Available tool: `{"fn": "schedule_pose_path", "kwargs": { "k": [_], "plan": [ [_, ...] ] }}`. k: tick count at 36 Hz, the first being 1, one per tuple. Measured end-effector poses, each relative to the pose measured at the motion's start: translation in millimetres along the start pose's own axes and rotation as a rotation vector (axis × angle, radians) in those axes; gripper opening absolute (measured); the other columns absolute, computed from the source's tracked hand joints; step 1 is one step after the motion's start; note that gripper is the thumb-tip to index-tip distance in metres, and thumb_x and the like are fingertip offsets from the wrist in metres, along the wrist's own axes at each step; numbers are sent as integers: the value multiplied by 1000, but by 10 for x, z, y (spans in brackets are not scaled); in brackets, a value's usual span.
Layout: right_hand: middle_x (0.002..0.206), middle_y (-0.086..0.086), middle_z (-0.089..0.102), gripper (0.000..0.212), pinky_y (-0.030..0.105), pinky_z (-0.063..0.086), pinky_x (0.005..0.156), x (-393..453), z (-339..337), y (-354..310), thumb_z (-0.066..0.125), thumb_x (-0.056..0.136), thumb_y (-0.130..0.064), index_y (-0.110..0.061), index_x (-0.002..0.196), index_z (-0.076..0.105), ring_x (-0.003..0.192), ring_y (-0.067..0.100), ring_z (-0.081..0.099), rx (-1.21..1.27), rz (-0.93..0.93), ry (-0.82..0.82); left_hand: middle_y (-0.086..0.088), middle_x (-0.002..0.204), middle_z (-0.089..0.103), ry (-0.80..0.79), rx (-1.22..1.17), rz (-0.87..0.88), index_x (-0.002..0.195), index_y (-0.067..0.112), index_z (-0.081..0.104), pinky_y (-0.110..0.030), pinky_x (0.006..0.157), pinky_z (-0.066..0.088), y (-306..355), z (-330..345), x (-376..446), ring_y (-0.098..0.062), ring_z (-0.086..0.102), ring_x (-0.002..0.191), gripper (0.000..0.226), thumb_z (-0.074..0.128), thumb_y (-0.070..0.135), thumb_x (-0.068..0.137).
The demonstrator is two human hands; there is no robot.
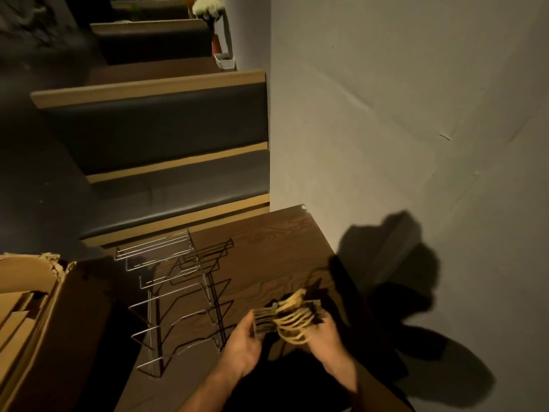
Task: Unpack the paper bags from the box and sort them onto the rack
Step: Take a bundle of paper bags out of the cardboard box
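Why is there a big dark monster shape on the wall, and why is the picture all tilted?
Head view: that shape is the shadow cast on the wall by the arms and the bundle of paper bags that both hands hold; the light is dim and yellowish, the worn wide-angle camera tilts the room, and the bags look slightly blurred.

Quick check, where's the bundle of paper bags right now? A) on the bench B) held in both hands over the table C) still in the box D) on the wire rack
B: both the left hand and right hand grip the bundle of paper bags above the table; the wire rack holds nothing.
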State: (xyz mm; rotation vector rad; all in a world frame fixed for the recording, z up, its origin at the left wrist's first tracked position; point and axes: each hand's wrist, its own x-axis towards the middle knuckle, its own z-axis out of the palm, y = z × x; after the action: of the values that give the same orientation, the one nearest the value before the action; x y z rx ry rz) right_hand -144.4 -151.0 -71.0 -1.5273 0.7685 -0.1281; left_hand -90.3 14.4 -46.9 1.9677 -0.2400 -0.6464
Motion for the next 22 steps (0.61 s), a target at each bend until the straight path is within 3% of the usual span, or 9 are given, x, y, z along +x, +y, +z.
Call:
{"fn": "schedule_pose_path", "kwargs": {
  "k": [3, 5, 7, 10, 12, 15, 18, 20, 22],
  "plan": [
    [94, -6, 74, 26, 29, 51, 94, 52, -21, -10, 71, 81, 3, -14, 102, 70, 94, 4, 68, -98, 9, -30, 13, 104, 58, 22, -4, -14, 115, 26, 49, -2, 77, 44, 72, 38, 25, 0, 55, 95, 32, 49, 0, 97],
    [88, -10, 72, 30, 21, 52, 89, 20, -22, -46, 68, 82, 8, -18, 96, 67, 86, -2, 67, -114, 30, -27, 15, 101, 52, 45, -26, -49, 112, 31, 41, 0, 74, 42, 86, 49, 48, -6, 53, 97, 35, 47, 0, 97],
    [81, -16, 70, 31, 17, 51, 82, 46, -5, -22, 68, 83, 6, -24, 89, 65, 86, 4, 66, -154, 65, -50, 11, 106, 52, 41, -54, -84, 122, 25, 38, -6, 78, 42, 98, 69, 64, -12, 50, 109, 35, 48, 3, 97],
    [90, -14, 69, 14, 30, 52, 89, 187, -21, -42, 71, 84, -22, -25, 97, 66, 96, 11, 65, -259, 114, -122, 11, 121, 59, 86, -131, -87, 122, 34, 46, -30, 100, 45, 135, 51, 110, -13, 56, 119, 50, 66, 53, 80],
    [105, -14, 68, 28, 38, 50, 96, 208, -34, -182, 68, 86, -28, -31, 113, 63, 104, 9, 63, -299, 103, -107, 11, 135, 53, 141, -72, -55, 134, 42, 38, -36, 111, 39, 105, 22, 175, -9, 49, 127, 70, 62, 66, 72],
    [112, -12, 65, 36, 34, 47, 99, 188, 35, -406, 62, 92, -20, -34, 124, 57, 107, 9, 59, -296, -30, -93, 14, 138, 35, 151, 10, 65, 150, 32, 24, -14, 110, 26, 224, 43, 143, 9, 35, 127, 82, 66, 52, 82],
    [111, -11, 67, 34, 36, 51, 95, 167, 148, -540, 63, 90, -19, -31, 122, 58, 105, 8, 62, -246, -147, -76, 12, 140, 32, 100, 42, 200, 143, 42, 26, 0, 105, 18, 280, 99, 141, 18, 25, 131, 82, 60, 68, 73],
    [102, -10, 70, 24, 36, 54, 90, 141, 204, -604, 64, 89, -18, -29, 110, 61, 95, 5, 65, -185, -183, -109, 11, 146, 29, 68, -8, 174, 139, 50, 24, -7, 111, 18, 296, 70, 146, 9, 26, 137, 83, 58, 79, 69],
    [94, -10, 69, 16, 33, 55, 85, 115, 245, -677, 67, 87, -21, -29, 99, 60, 90, 1, 65, -200, -266, -190, 9, 150, 32, 14, -218, 97, 142, 48, 29, -25, 119, 23, 326, 5, 160, -2, 33, 139, 86, 66, 74, 68]
  ]
}}
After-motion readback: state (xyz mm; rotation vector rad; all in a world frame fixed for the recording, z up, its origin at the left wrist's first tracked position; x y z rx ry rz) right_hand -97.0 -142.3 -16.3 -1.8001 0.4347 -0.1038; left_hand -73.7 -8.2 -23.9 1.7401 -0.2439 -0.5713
